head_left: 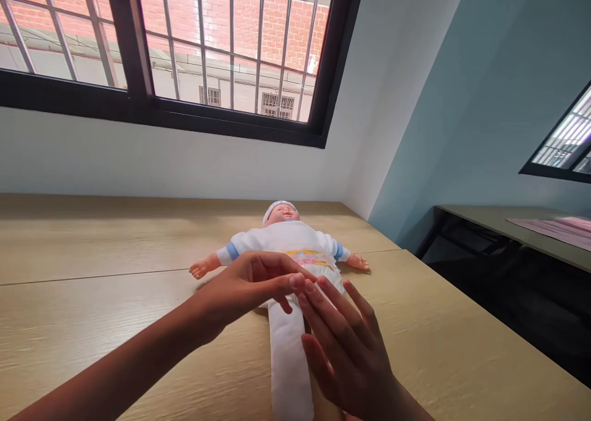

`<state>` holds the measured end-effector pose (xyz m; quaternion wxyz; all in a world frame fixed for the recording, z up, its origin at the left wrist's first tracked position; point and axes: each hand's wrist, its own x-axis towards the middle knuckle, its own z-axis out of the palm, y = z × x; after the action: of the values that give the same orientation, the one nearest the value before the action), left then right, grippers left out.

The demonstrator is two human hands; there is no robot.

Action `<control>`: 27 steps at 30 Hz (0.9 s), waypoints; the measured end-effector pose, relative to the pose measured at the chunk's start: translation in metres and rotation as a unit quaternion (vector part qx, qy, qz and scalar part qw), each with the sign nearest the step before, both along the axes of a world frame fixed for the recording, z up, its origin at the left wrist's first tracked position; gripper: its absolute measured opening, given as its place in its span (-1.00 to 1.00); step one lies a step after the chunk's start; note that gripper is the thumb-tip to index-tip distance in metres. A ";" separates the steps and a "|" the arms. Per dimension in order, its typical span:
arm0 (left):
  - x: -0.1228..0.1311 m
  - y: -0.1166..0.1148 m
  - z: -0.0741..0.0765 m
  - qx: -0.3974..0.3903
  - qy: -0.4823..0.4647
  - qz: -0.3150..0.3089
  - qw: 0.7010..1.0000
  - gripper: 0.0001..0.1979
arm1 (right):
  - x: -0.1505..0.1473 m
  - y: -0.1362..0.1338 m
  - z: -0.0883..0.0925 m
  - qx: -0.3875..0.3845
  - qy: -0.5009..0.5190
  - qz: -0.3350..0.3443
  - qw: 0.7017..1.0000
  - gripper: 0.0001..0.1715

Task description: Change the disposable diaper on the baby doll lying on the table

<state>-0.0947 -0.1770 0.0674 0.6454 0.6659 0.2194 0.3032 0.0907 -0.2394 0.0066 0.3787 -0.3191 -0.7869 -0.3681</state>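
A baby doll point(300, 233) lies on its back on the wooden table, arms spread. It wears a white cap, a white top with blue cuffs and a diaper point(318, 260) with a yellow and pink band. My left hand point(253, 282) is above the doll's lower body, thumb and forefinger curved toward each other in a pinch; anything between the tips is hidden. Its fingertips meet those of my right hand point(348, 338), whose fingers are stretched out and slightly apart. Below both hands, a white cloth-covered leg point(289, 365) points toward me. My hands hide part of the diaper.
The table point(115, 310) runs along the wall under a barred window point(231, 45), and its right edge slants down beside my right hand. Farther right, a second table point(480, 218) carries pink cloth point(558, 229).
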 end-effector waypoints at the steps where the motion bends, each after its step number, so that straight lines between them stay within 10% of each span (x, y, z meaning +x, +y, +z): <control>1: 0.000 -0.002 0.000 -0.009 -0.010 -0.013 1.000 -0.81 | -0.003 -0.004 0.002 0.010 0.007 -0.002 1.000 -0.59; 10: -0.006 -0.004 0.006 -0.076 -0.056 -0.116 0.989 -0.91 | -0.007 -0.015 0.000 0.024 0.008 -0.015 1.000 -0.58; 27: -0.004 -0.013 0.009 -0.056 -0.035 -0.083 0.994 -0.92 | -0.012 -0.020 -0.004 0.012 0.045 0.015 0.999 -0.60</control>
<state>-0.0990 -0.1901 0.0762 0.7119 0.6337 0.1571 0.2588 0.0789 -0.2590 0.0026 0.4233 -0.3193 -0.7688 -0.3575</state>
